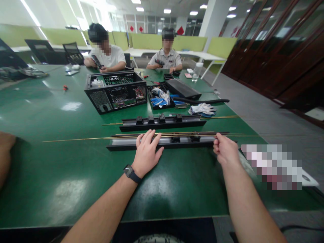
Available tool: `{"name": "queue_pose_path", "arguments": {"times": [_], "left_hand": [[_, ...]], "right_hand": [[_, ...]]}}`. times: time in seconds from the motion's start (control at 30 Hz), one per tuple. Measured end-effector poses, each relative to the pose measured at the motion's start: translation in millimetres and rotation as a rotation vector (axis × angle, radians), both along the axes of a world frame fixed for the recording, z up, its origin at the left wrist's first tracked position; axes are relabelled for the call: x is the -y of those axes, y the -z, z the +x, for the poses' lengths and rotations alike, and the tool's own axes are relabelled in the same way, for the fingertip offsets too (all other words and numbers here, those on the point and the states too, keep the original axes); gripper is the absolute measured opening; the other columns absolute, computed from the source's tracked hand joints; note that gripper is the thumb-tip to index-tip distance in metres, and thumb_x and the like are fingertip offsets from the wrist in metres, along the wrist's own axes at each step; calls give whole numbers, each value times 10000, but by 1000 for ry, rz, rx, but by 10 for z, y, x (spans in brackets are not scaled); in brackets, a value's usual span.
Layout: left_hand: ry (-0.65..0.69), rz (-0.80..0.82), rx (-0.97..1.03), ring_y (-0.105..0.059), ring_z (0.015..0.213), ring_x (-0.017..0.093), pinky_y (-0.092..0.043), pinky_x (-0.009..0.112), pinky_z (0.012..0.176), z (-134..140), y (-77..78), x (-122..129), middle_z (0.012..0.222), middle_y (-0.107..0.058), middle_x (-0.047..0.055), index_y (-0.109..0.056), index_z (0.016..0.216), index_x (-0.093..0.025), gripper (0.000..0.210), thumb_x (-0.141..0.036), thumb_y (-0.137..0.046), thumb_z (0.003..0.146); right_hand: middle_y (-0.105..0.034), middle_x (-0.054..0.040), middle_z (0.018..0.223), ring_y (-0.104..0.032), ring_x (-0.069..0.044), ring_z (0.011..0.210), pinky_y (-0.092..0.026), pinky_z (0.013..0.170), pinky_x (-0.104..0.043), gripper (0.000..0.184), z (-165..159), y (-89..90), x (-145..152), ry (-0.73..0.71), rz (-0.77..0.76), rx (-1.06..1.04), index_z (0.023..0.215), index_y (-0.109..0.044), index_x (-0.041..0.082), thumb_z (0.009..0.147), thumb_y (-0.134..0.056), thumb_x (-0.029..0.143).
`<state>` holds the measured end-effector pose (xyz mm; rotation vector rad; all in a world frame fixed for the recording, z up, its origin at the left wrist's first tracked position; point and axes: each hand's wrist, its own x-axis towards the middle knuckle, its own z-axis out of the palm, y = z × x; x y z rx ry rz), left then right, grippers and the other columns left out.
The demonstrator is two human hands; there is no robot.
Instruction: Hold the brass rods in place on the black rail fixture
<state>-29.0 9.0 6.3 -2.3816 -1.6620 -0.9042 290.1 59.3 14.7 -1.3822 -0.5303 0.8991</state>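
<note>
A long black rail (126, 145) with a pale channel lies crosswise before me, several thin brass-coloured rods (83, 139) running along its top and past its ends. My left hand (148, 150), a dark watch on its wrist, lies over the rail with fingers stretched out and holds nothing. At the rail's right end my right hand (225, 146) pinches a rod between thumb and fingers. Small black blocks (175, 136) sit in the channel between my hands. Behind it is a second black rail (162, 125) with similar blocks and rods.
Farther back stand an opened black computer case (116, 92), a black tray (162, 106) holding gloves, and a flat black panel (184, 88). White-and-blue gloves (202, 109) lie to the right. Two people sit across the table (63, 189). Another person's arm (5, 157) shows at left.
</note>
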Motion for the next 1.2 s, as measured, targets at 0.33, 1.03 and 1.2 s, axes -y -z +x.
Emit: {"name": "queue_pose_path", "arguments": {"times": [0.33,1.03,1.2], "left_hand": [[-6,-10,1,-430,1474,307,-274,531,1215,9,-19,16,1528,-535,149,-551,1441,-233,501,-343,-631,958],[-20,-25,-2,-419,1484,309,-272,545,1215,15,-5,10,1537,-528,143,-542,1450,-252,510,-362,-629,960],[-17,-24,-1,-426,1478,309,-276,537,1209,13,-24,18,1531,-534,145,-545,1446,-243,504,-361,-628,963]], "right_hand": [[-558,35,485,-367,-57,304,-216,272,-151,211,-6,6,-9,2,-52,26,745,-597,175,838,-737,303],[-517,38,507,-372,-52,339,-232,280,-138,222,39,0,-45,70,-69,-8,710,-593,197,849,-748,273],[-531,37,494,-375,-62,330,-229,277,-149,242,14,9,-39,67,-74,14,722,-580,200,841,-760,311]]}}
